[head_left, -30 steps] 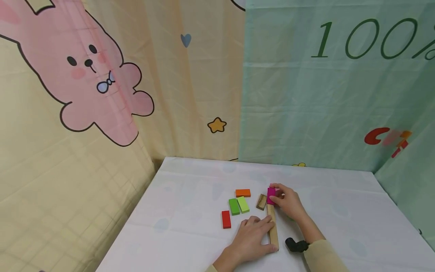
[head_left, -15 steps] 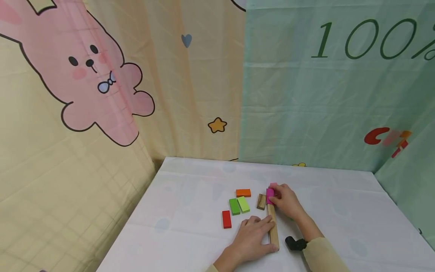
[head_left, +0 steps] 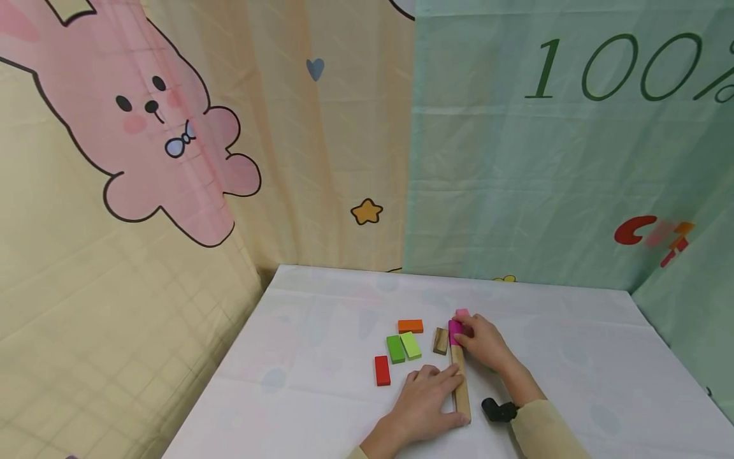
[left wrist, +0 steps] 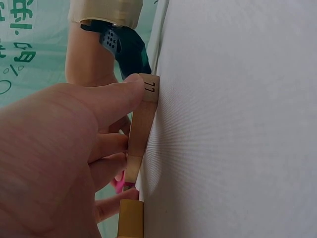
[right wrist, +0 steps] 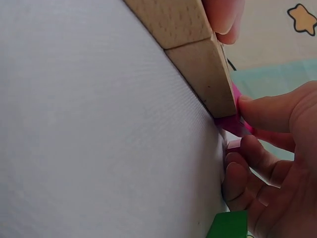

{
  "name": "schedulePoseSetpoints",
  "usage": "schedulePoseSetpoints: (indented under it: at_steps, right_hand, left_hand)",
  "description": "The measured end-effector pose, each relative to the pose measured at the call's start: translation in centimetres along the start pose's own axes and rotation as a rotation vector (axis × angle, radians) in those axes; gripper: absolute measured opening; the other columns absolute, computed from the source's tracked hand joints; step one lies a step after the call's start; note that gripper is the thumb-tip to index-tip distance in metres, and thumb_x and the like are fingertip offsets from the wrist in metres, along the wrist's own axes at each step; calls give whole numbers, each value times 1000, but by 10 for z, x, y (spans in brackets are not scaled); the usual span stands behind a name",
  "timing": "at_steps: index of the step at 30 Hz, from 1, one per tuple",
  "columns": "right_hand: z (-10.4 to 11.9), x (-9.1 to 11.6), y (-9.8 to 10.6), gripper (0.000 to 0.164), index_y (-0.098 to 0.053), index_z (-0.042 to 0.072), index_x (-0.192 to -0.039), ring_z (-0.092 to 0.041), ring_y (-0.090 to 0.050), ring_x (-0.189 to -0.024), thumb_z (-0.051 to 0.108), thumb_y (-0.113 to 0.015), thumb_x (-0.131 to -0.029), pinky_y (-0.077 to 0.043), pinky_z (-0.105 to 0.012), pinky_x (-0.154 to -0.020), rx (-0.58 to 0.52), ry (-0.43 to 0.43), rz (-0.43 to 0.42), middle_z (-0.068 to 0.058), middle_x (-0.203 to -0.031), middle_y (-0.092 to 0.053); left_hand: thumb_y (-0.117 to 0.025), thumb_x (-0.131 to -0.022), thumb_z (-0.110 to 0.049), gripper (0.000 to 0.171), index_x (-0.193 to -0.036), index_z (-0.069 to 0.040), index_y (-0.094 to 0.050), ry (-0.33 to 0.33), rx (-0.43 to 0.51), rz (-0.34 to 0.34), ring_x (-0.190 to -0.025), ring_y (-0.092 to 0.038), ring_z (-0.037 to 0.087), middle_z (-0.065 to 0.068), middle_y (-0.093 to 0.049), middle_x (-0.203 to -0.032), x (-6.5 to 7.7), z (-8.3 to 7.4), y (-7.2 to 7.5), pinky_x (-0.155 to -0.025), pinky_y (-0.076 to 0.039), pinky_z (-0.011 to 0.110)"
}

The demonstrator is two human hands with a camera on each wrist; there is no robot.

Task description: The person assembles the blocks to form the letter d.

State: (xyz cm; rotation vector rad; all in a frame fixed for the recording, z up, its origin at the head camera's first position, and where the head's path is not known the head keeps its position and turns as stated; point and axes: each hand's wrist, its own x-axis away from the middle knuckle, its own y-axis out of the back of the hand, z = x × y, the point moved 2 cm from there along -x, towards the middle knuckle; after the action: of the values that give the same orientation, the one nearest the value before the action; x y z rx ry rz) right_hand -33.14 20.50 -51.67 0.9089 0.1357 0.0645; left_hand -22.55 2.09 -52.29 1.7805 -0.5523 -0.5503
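On the white table stands a row of plain wooden blocks [head_left: 462, 398] laid end to end. My left hand [head_left: 423, 403] grips the row, its thumb against the near end, where a block [left wrist: 149, 88] reads "77" in the left wrist view, and its fingers along the side. At the far end, my right hand [head_left: 486, 344] pinches a magenta block [head_left: 454, 331] between thumb and fingers, right up against the last wooden block [right wrist: 208, 79]. Just beyond it lies a pink block [head_left: 462, 312], partly hidden by the fingers.
A streaked brown block [head_left: 440, 341] lies left of the row. Farther left are orange [head_left: 410, 326], lime [head_left: 410, 345], green [head_left: 395, 349] and red [head_left: 382, 370] blocks. Another green block [right wrist: 229, 225] sits under the right hand. A black wrist camera [head_left: 497, 410] hangs at the right wrist.
The magenta block has come slightly lower and left, in line with the row, with my right hand holding it. More of the pink block shows behind. My left hand has stayed put.
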Motion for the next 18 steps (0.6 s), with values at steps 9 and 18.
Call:
schedulePoseSetpoints:
  at_steps: [9, 18]
  right_hand:
    - [-1, -2, -1, 41, -62, 1, -134, -20, -49, -73, 10, -69, -94, -43, -32, -62, -19, -49, 69, -5, -78, -53]
    - [-6, -3, -1, 43, -62, 5, -136, -20, -50, -75, 13, -70, -94, -43, -32, -63, -71, -63, 73, -5, -78, -53]
  left_hand:
    - [-58, -89, -70, 68, -149, -39, -47, 13, 33, 15, -125, -42, 10, -20, -32, -158, 0, 1, -2, -97, -40, 41]
    - [-57, -89, -71, 68, -149, -39, -47, 13, 33, 9, -125, -42, 10, -21, -32, -158, 0, 2, -2, -98, -40, 41]
